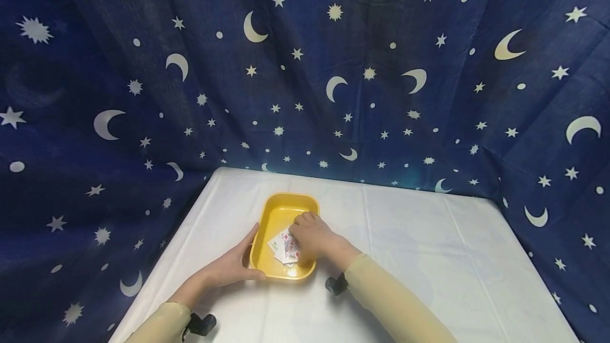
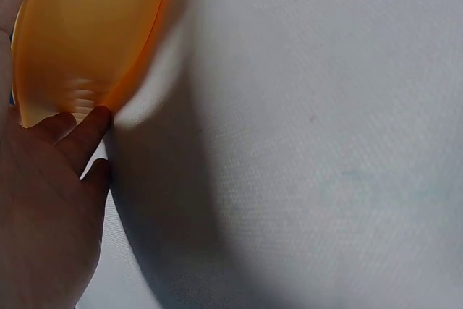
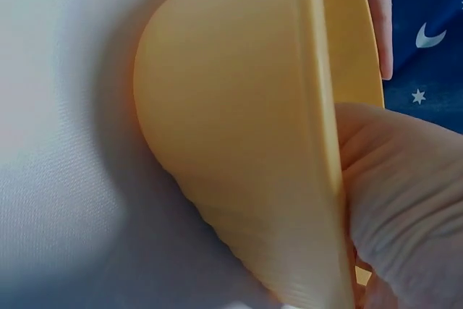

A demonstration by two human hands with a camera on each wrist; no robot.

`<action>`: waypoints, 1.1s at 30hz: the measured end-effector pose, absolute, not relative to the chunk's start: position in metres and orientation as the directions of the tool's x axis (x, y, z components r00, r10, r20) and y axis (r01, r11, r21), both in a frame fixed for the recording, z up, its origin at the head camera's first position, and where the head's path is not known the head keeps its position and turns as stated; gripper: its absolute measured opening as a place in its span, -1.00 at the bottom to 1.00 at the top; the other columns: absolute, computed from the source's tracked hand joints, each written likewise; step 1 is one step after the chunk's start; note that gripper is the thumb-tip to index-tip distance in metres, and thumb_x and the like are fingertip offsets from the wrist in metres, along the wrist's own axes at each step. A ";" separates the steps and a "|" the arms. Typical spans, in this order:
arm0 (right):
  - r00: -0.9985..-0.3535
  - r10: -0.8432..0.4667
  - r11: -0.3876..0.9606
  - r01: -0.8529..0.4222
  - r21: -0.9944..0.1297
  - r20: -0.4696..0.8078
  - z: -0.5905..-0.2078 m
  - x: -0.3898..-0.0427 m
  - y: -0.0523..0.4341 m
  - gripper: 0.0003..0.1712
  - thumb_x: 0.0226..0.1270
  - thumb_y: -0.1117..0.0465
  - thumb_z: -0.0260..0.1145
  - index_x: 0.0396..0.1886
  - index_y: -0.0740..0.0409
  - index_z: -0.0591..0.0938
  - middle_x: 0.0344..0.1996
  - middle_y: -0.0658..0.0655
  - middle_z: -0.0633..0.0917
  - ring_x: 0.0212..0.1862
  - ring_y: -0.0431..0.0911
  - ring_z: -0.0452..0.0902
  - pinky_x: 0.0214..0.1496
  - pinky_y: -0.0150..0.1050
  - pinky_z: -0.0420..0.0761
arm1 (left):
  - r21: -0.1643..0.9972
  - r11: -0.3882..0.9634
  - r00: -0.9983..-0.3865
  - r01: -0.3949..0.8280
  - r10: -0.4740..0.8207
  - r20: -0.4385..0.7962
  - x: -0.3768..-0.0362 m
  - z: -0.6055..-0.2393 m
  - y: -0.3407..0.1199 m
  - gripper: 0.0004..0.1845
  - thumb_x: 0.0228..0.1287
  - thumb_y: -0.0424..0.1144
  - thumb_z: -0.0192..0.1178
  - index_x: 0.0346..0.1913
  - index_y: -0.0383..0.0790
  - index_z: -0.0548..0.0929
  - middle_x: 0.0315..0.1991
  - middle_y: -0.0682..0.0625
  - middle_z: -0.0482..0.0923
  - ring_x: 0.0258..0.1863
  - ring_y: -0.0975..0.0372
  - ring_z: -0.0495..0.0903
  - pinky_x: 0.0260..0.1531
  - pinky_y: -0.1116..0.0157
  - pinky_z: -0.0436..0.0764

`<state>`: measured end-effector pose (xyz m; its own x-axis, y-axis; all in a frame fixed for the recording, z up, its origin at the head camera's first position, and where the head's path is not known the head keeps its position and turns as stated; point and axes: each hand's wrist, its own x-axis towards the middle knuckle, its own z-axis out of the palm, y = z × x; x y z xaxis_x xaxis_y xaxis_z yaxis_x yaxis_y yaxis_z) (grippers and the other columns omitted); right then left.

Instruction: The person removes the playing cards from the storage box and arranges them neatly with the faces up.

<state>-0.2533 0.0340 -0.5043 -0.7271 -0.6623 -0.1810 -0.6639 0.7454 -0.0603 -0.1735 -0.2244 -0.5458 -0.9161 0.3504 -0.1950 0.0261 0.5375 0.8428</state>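
A yellow plastic tub stands on the white-covered table. My left hand holds its near left corner, fingers along the outer left wall and thumb at the near rim. In the left wrist view, the fingertips touch the tub's outside. Several playing cards overlap inside the tub, with a red-diamond face card on top. My right hand reaches over the right rim, its curled fingers holding the cards at their right side. The thumb and part of the cards are hidden. In the right wrist view, the tub's wall hides the fingertips.
White cloth covers the table around the tub. A dark blue curtain with moons and stars hangs behind the table and at both sides. Black wrist-worn devices sit below the left wrist and the right wrist.
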 end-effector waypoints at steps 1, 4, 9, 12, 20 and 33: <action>-0.730 -0.660 0.749 -0.659 -0.075 -0.178 -0.504 -0.253 0.034 -0.09 -0.19 -0.13 0.67 0.26 -0.04 0.60 0.13 -0.01 0.54 0.22 -0.04 0.30 0.54 -0.03 0.16 | 0.844 0.535 -0.917 0.029 0.351 -0.191 -0.173 -0.546 -0.224 0.43 -0.06 0.17 0.61 0.67 0.22 -0.27 0.67 0.04 -0.17 0.57 -0.01 0.09 0.50 -0.14 0.04; -0.736 -0.654 0.756 -0.645 -0.116 -0.173 -0.501 -0.252 0.036 0.01 -0.17 -0.12 0.67 0.39 -0.09 0.54 0.20 -0.01 0.53 0.27 -0.04 0.28 0.54 -0.04 0.16 | 0.846 0.533 -0.917 0.030 0.351 -0.189 -0.173 -0.545 -0.223 0.42 -0.04 0.14 0.61 0.67 0.21 -0.27 0.67 0.02 -0.18 0.58 -0.02 0.08 0.50 -0.15 0.05; -0.737 -0.660 0.751 -0.640 -0.162 -0.150 -0.496 -0.251 0.039 0.03 -0.13 -0.17 0.67 0.43 -0.12 0.51 0.25 -0.02 0.51 0.30 -0.04 0.26 0.52 -0.06 0.20 | 0.838 0.545 -0.916 0.026 0.348 -0.198 -0.173 -0.544 -0.223 0.42 -0.04 0.15 0.61 0.67 0.24 -0.28 0.67 0.07 -0.20 0.60 0.01 0.01 0.51 -0.13 0.01; -0.731 -0.672 0.738 -0.649 -0.185 -0.118 -0.492 -0.251 0.041 0.06 -0.10 -0.28 0.63 0.45 -0.09 0.49 0.28 -0.01 0.50 0.32 -0.04 0.26 0.52 -0.07 0.21 | 0.834 0.551 -0.915 0.024 0.347 -0.204 -0.173 -0.544 -0.223 0.43 -0.05 0.17 0.61 0.67 0.25 -0.29 0.67 0.08 -0.20 0.60 0.03 0.00 0.51 -0.12 -0.02; -0.740 -0.672 0.720 -0.640 -0.270 -0.038 -0.466 -0.255 0.065 0.14 -0.15 -0.42 0.59 0.42 0.02 0.50 0.27 -0.02 0.54 0.33 -0.07 0.27 0.52 -0.08 0.22 | 0.839 0.545 -0.919 0.009 0.335 -0.208 -0.173 -0.543 -0.222 0.44 -0.07 0.14 0.63 0.67 0.23 -0.27 0.67 0.05 -0.19 0.59 0.01 0.03 0.51 -0.15 -0.02; -0.865 -0.496 0.792 -0.487 -0.368 0.077 -0.443 -0.292 0.173 0.01 -0.10 -0.09 0.65 0.39 0.15 0.51 0.30 0.21 0.51 0.36 0.15 0.28 0.43 0.16 0.33 | 0.827 0.562 -0.925 0.007 0.318 -0.208 -0.172 -0.542 -0.221 0.46 -0.11 0.18 0.63 0.67 0.20 -0.28 0.67 0.05 -0.22 0.61 0.01 -0.06 0.50 -0.14 0.00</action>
<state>-0.2915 0.1728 -0.4426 -0.8649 -0.4961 0.0769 -0.4871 0.7922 -0.3675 -0.1716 -0.2209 -0.5423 -0.9251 0.3177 -0.2081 0.0069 0.5618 0.8272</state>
